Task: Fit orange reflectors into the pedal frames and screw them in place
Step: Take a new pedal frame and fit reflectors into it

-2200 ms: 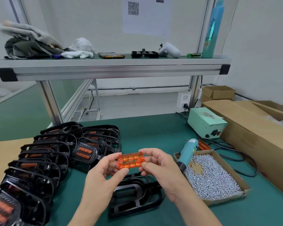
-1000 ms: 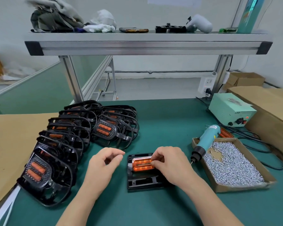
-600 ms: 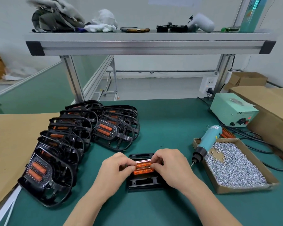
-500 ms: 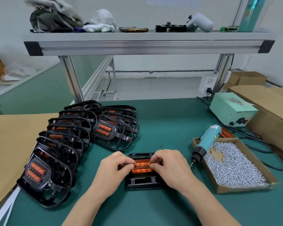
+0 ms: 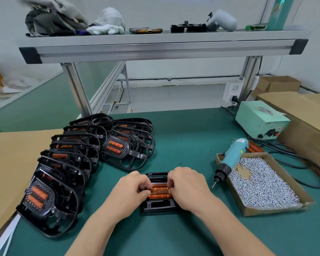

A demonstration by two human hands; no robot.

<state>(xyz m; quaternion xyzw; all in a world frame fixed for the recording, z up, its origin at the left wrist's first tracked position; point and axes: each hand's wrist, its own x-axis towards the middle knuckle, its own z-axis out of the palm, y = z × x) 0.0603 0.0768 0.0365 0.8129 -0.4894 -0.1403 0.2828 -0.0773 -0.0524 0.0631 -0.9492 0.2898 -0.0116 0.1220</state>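
Head view: left hand (image 5: 129, 195) and right hand (image 5: 189, 189) pinch orange reflector (image 5: 160, 191) between them, atop pedal frame (image 5: 158, 206).

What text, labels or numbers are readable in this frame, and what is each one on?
"LED": front face of the green power box, low on the left.
Sticker on the screwdriver: too small to read.
Print on the green bottle on the shelf: blurred, unreadable.
Nothing else is legible.
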